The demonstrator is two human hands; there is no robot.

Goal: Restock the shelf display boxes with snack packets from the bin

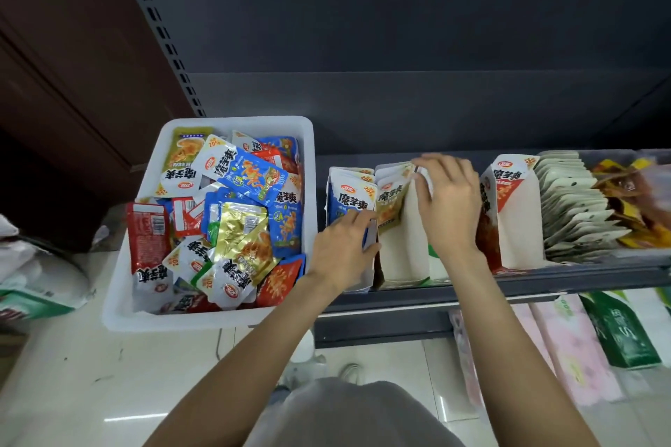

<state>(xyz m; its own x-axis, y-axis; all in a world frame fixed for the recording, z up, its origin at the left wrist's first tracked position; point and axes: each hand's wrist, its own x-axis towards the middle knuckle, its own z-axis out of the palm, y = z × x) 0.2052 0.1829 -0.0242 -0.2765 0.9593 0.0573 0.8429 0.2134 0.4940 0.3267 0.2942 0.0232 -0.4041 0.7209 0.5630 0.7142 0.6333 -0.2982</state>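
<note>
A white plastic bin (120, 287) at the left holds several loose snack packets (247, 178) in blue, red, green and gold. On the grey shelf (417, 296) stand open display boxes: a blue one (345, 192), a green one (394, 200) and a red one (508, 207). My left hand (341, 250) grips the front wall of the blue box, thumb on the edge beside the green box. My right hand (450, 203) reaches over the green box with fingers curled on the tops of the packets standing in it.
Right of the red box stands a row of pale packets (573, 207), then brown-yellow packets (631, 200). Pink and green tissue packs (581, 348) lie on the lower shelf. White bags (36, 279) sit on the tiled floor at the left.
</note>
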